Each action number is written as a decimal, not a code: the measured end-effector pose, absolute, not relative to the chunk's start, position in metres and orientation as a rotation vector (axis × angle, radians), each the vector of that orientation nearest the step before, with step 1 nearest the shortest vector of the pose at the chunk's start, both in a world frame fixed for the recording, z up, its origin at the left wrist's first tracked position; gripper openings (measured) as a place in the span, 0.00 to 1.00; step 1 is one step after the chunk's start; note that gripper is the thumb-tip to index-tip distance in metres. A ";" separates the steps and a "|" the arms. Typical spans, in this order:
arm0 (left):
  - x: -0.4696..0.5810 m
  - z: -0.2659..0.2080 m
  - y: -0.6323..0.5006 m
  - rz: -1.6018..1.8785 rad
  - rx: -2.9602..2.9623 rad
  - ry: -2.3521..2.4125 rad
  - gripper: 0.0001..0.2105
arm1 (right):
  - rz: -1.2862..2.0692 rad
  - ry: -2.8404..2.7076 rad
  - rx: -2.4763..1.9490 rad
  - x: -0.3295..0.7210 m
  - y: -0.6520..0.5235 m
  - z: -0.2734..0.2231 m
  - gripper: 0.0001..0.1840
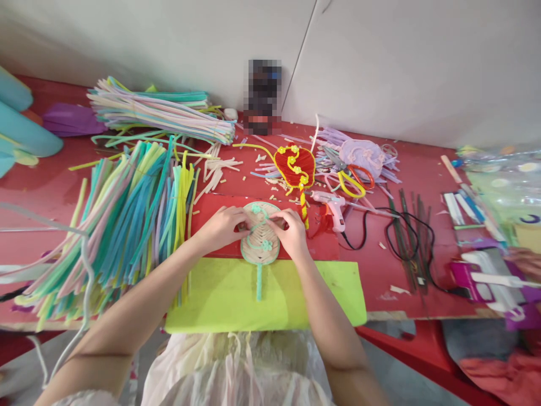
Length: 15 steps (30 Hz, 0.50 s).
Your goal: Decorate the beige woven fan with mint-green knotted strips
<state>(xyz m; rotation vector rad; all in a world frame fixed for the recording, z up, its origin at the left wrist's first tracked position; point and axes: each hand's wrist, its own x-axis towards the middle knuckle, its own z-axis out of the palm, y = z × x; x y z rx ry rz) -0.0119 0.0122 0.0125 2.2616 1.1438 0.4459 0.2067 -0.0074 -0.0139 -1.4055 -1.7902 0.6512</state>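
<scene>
A small round hand fan (250,252) made of cream pipe cleaners, with a mint-green rim, handle and flower trim, lies in front of me. My left hand (226,226) pinches at its upper left, thumb and fingers closed by the rim. On the opposite side my right hand (291,230) is also closed, its thumb and forefinger at the fan's upper right, by the mint trim. Whether the fingertips grip the rim or the trim is too small to tell. Below the fan is a lime-green sheet (224,293), which the handle overlaps.
Bundles of coloured pipe cleaners (127,225) lie on the left. Beyond the fan are a red-and-yellow fan (291,166), scissors (353,179) and a pink glue gun (332,206) with a black cord (386,231). A pixelated dark object (264,93) stands at the wall. Another person's hand (526,262) shows far right.
</scene>
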 end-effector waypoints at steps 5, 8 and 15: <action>-0.008 0.013 0.009 0.517 2.262 1.132 0.08 | 0.663 -1.782 -1.409 0.207 -0.008 -0.013 0.07; -0.004 0.012 0.006 0.547 2.280 1.143 0.06 | 0.669 -1.781 -1.410 0.207 -0.008 -0.013 0.07; 0.000 0.010 0.003 0.545 2.334 1.175 0.05 | 0.663 -1.785 -1.411 0.207 -0.008 -0.012 0.07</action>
